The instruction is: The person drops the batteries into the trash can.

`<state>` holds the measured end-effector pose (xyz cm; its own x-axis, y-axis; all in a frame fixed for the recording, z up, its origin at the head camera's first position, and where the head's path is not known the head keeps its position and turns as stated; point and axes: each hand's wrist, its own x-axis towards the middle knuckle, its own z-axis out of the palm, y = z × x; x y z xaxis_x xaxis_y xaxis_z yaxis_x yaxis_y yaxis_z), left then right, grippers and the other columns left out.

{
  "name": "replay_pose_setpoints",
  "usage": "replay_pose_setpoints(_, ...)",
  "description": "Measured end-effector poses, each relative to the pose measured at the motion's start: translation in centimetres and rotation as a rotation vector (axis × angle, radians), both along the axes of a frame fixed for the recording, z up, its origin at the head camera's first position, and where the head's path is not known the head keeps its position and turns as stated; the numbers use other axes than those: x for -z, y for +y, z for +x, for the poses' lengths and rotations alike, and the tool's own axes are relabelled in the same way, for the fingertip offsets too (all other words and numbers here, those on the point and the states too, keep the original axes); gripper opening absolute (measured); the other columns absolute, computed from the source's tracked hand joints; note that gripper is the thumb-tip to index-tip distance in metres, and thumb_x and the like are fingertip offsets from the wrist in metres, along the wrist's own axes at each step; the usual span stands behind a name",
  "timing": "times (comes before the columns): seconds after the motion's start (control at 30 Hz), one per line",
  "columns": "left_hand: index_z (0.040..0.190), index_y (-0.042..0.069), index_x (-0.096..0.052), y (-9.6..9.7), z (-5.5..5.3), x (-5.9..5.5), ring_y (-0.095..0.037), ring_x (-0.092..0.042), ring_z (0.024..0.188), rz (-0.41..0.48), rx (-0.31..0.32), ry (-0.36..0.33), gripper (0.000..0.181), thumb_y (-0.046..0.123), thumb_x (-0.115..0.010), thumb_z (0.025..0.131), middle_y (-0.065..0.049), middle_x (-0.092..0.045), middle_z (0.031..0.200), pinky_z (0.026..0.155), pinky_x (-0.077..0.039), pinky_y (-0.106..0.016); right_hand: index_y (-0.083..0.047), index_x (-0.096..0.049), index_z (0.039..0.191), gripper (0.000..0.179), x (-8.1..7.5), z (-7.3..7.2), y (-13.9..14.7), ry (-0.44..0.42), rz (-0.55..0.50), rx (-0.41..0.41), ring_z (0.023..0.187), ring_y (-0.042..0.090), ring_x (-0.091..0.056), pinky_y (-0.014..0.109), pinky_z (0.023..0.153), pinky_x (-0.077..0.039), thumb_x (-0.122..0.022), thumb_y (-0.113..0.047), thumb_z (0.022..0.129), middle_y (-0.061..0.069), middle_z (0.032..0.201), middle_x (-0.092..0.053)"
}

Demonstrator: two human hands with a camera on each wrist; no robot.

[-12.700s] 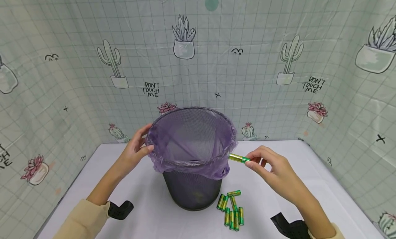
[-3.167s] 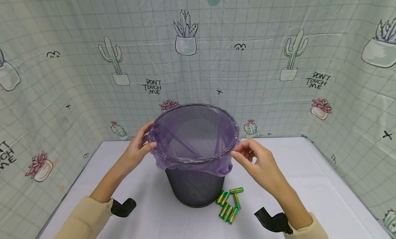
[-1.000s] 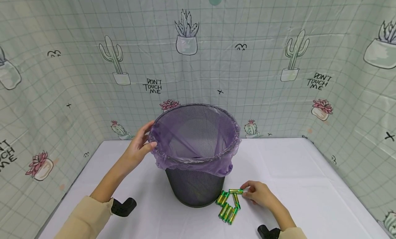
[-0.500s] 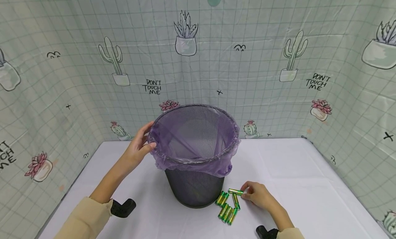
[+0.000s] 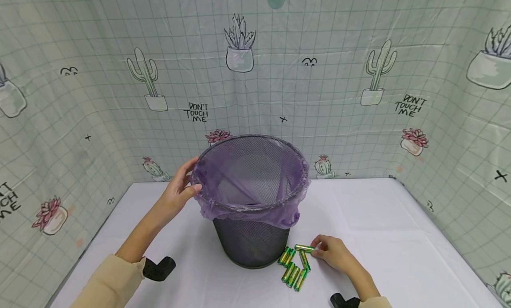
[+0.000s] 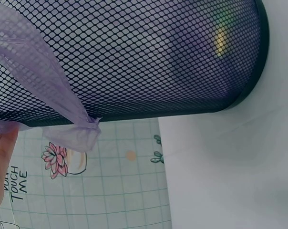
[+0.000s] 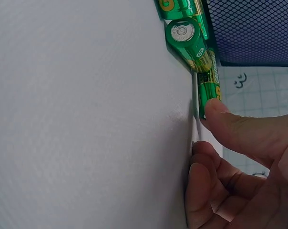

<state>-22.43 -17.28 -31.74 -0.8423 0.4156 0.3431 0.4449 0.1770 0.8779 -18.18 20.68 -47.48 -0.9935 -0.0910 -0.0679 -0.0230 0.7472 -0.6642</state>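
A black mesh wastebasket stands upright, lined with a purple plastic bag folded over its rim. My left hand grips the rim on the left, thumb on the near side; in the left wrist view only some fingers show beside the bag. Low at the table, my right hand pinches the right end of a green and gold battery. The right wrist view has the thumb on that battery's end. Several more batteries lie between this hand and the basket's base.
A white cloth covers the table. Behind it and at both sides hangs a grid-patterned curtain with cactus prints. Through the basket's mesh, a blurred yellow-green spot shows near the bottom. Black straps sit at both wrists.
Earlier my right hand held a battery beside the basket's rim; since then it has come down to the loose batteries, which are fewer. Over the last second both hands stay nearly still.
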Motion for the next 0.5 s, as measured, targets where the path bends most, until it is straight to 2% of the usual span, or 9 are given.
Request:
replay_pose_setpoints(0.13,0.147,0.002,-0.01,0.0,0.0,0.0,-0.039,-0.028,0.128,0.003,0.004,-0.001,0.064,0.011,-0.042,0.093,-0.023,-0.018,0.145,0.088,-0.039,-0.01,-0.01,-0.065,0.09,0.011,0.0,0.1,0.2,0.005,-0.008,-0.011,0.064,0.013,-0.043,0.025,0.059,-0.036,-0.067,-0.009,0.08,0.0,0.069,-0.05)
replay_pose_setpoints(0.37,0.148,0.003,-0.01,-0.1,0.0,0.0,-0.039,-0.028,0.128,0.003,-0.002,-0.007,0.064,0.011,-0.042,0.093,-0.022,-0.018,0.145,0.087,-0.04,-0.01,-0.006,-0.064,0.096,0.015,-0.4,0.5,0.6,0.045,-0.098,-0.104,0.052,0.006,-0.042,0.021,0.05,-0.036,-0.065,-0.014,0.083,-0.001,0.065,-0.049)
replay_pose_setpoints(0.5,0.148,0.002,-0.01,-0.1,-0.1,0.0,-0.039,-0.028,0.128,0.005,0.002,-0.008,0.065,0.012,-0.043,0.093,-0.022,-0.018,0.145,0.088,-0.04,-0.01,-0.008,-0.064,0.097,0.015,-1.2,0.9,0.5,0.07,-0.125,-0.064,0.06,0.006,-0.045,0.021,0.055,-0.038,-0.065,-0.015,0.084,-0.002,0.069,-0.051)
